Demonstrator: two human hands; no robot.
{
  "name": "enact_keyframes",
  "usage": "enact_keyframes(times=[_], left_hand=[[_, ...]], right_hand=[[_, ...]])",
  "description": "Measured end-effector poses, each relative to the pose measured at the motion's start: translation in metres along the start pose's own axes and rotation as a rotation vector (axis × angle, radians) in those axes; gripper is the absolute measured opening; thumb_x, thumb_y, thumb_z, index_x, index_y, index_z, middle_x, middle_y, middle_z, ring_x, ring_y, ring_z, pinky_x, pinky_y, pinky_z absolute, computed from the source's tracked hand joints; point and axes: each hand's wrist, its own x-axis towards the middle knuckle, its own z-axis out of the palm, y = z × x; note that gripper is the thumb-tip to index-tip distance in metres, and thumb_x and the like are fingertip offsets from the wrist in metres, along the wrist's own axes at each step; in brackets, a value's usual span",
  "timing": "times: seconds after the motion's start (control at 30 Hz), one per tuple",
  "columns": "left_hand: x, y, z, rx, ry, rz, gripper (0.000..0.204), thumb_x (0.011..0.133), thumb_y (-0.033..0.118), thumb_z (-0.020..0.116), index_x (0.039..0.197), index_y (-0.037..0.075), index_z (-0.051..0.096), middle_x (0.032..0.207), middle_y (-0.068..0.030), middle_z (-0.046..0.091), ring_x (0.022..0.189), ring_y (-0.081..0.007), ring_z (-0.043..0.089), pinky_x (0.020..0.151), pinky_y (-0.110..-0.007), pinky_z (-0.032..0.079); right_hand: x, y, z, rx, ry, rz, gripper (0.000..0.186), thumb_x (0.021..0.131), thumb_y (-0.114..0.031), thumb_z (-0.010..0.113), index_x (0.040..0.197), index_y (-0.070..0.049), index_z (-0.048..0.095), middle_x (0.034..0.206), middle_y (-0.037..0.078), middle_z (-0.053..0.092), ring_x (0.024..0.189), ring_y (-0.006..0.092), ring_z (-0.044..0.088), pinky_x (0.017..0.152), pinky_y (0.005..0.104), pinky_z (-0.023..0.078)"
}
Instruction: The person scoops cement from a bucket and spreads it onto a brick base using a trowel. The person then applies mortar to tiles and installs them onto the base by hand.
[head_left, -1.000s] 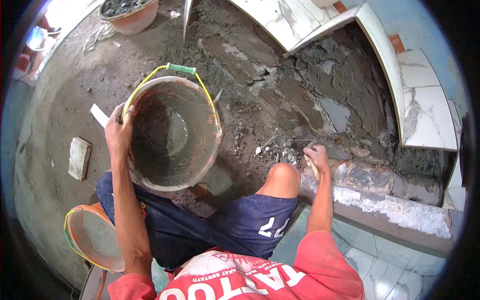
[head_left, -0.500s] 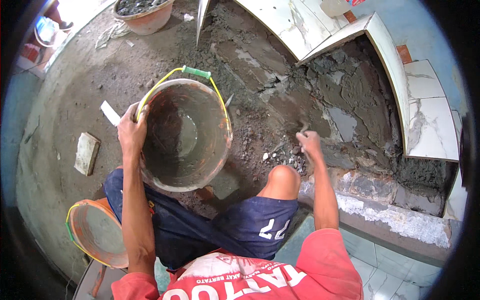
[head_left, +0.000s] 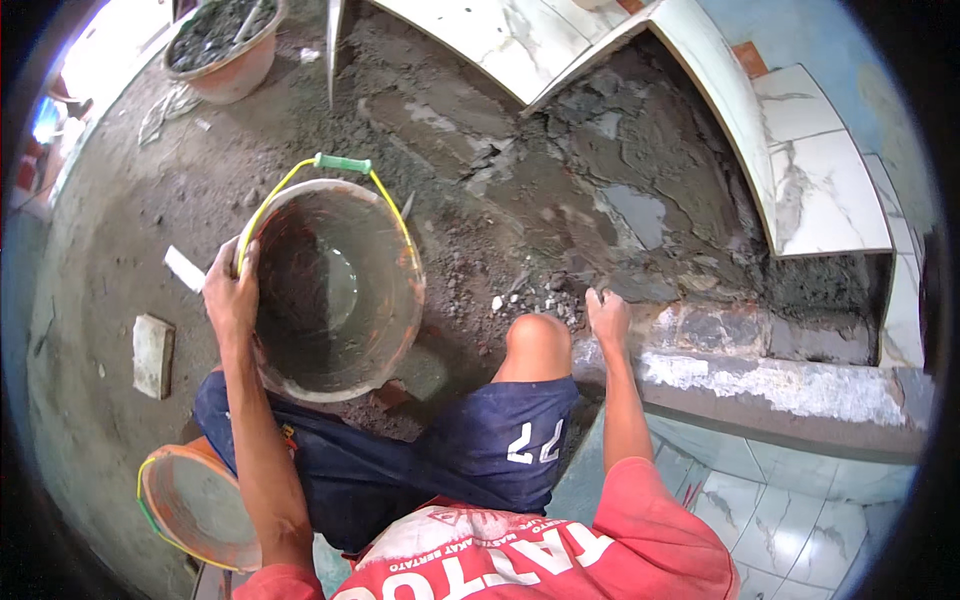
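Observation:
My left hand (head_left: 233,300) is closed on the left rim of a large bucket (head_left: 385,345), beside the base of its yellow handle with a green grip (head_left: 342,163). The bucket tilts toward me; its inside is smeared with grey mortar and a wet patch shines at the bottom. Just right of my bent knee, my right hand (head_left: 608,318) is curled shut above the edge of the rough ledge. Whatever its fingers might hold is hidden. Beyond it spreads a bed of wet grey mortar (head_left: 690,170), bordered by white marbled tiles (head_left: 825,190).
A smaller orange bucket (head_left: 165,480) stands at my lower left. Farther left lie a pale block (head_left: 153,356) and a white strip (head_left: 184,269). A tub of dark mortar (head_left: 225,75) sits at the far left. Small stones (head_left: 540,298) are scattered before my knee.
The view has turned, shifting the scene leftward. My right hand has drawn back from the mortar bed toward the near ledge. My left hand keeps its hold on the bucket.

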Motion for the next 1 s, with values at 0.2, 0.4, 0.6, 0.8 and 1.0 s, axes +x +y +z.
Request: enact_keyframes(times=[0.2, 0.4, 0.6, 0.8, 1.0], left_hand=[[-0.001, 0.009, 0.003, -0.018, -0.044, -0.038, 0.033, 0.084, 0.030, 0.057, 0.106, 0.006, 0.059, 0.086, -0.0164, 0.063, 0.079, -0.0220, 0.060, 0.073, -0.031, 0.044], [0.003, -0.005, -0.001, -0.051, -0.050, -0.009, 0.034, 0.084, 0.030, 0.058, 0.106, 0.005, 0.059, 0.086, -0.0157, 0.063, 0.079, -0.0207, 0.059, 0.074, -0.031, 0.044], [0.011, -0.018, -0.007, -0.003, -0.042, -0.033, 0.035, 0.084, 0.031, 0.056, 0.106, 0.005, 0.059, 0.087, -0.0146, 0.063, 0.080, -0.0204, 0.059, 0.074, -0.030, 0.044], [0.011, -0.019, -0.007, 0.023, -0.043, -0.020, 0.034, 0.085, 0.031, 0.056, 0.106, 0.005, 0.059, 0.088, -0.0138, 0.063, 0.080, -0.0195, 0.059, 0.073, -0.030, 0.044], [0.004, 0.000, -0.002, -0.010, -0.036, 0.080, 0.034, 0.086, 0.031, 0.055, 0.103, 0.001, 0.059, 0.078, -0.0089, 0.060, 0.070, -0.0138, 0.050, 0.068, -0.028, 0.043]], right_hand=[[0.048, 0.011, -0.063, -0.206, 0.092, 0.035, 0.045, 0.079, -0.045, 0.052, 0.077, -0.002, 0.066, 0.073, 0.024, 0.060, 0.072, 0.0418, 0.058, 0.066, 0.0470, 0.045], [0.039, 0.010, -0.107, -0.208, 0.082, 0.128, 0.046, 0.077, -0.046, 0.052, 0.079, -0.002, 0.066, 0.075, 0.025, 0.060, 0.073, 0.0409, 0.059, 0.067, 0.0459, 0.045], [0.013, 0.015, -0.118, -0.083, 0.350, 0.115, 0.043, 0.079, -0.040, 0.054, 0.072, 0.001, 0.065, 0.065, 0.023, 0.059, 0.063, 0.0396, 0.058, 0.061, 0.0425, 0.045], [0.008, -0.024, -0.036, 0.164, 0.243, 0.253, 0.055, 0.084, -0.047, 0.049, 0.062, 0.002, 0.062, 0.058, 0.024, 0.056, 0.056, 0.0404, 0.057, 0.053, 0.0462, 0.042], [0.060, 0.005, 0.024, 0.247, 0.175, 0.185, 0.057, 0.083, -0.047, 0.049, 0.063, 0.006, 0.060, 0.063, 0.029, 0.053, 0.065, 0.0454, 0.054, 0.057, 0.0491, 0.040]])
